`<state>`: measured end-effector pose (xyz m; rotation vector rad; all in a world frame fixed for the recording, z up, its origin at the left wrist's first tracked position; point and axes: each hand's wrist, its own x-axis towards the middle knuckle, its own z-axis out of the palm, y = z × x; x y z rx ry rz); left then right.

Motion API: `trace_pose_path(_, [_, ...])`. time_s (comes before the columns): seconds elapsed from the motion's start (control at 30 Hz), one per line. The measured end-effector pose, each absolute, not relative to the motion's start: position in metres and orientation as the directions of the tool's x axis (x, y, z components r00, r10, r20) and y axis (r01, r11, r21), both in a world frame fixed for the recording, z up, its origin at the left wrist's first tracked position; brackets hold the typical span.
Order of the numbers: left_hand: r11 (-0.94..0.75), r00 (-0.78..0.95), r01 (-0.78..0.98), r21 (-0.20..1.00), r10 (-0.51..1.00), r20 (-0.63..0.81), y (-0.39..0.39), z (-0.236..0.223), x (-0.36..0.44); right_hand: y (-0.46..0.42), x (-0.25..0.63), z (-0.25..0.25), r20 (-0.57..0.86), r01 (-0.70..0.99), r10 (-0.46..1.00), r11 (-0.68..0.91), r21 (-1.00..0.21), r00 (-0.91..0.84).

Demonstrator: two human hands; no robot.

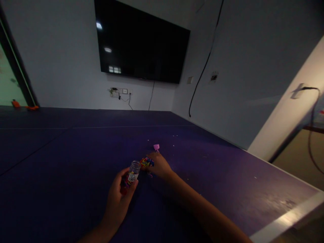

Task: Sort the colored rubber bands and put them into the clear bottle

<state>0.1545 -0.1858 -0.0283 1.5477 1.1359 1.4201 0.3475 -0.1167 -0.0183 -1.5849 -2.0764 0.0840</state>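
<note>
My left hand [122, 189] is wrapped round a small clear jar [135, 166] with a white label. The jar is tilted, its open mouth facing up and away from me, and red and other coloured pieces show inside. Close to the mouth, my right hand [158, 165] has its fingers and thumb curled about a bunch of small multicoloured bands [146, 162], thin and loop-like in red, yellow and blue. Its fingertips are partly hidden. Just beyond that hand lies a small pink cup-shaped piece [156, 147]. A pinkish strand [150, 175] rests on the surface below the bunch.
The dark purple tabletop [76, 152] carries several tiny white scraps [173, 145]. Behind it, a large black television [144, 44] hangs on the wall above sockets and cables. A black cable [202, 74] hangs down the right wall. Orange objects [32, 108] sit at the far left edge.
</note>
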Motion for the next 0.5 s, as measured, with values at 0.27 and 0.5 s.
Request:
trace_pose_path(0.27, [-0.357,-0.013,0.139,0.924,0.932,0.362,-0.183,-0.032,0.155,-0.091,0.328,0.020,-0.025,0.975,0.986,0.161,-0.154,-0.167])
trace_pose_path(0.5, [-0.326,-0.011,0.130,0.936,0.944,0.330,-0.182,-0.034,0.155,-0.085,0.330,0.017,-0.010,0.961,0.985,0.168,-0.218,-0.175])
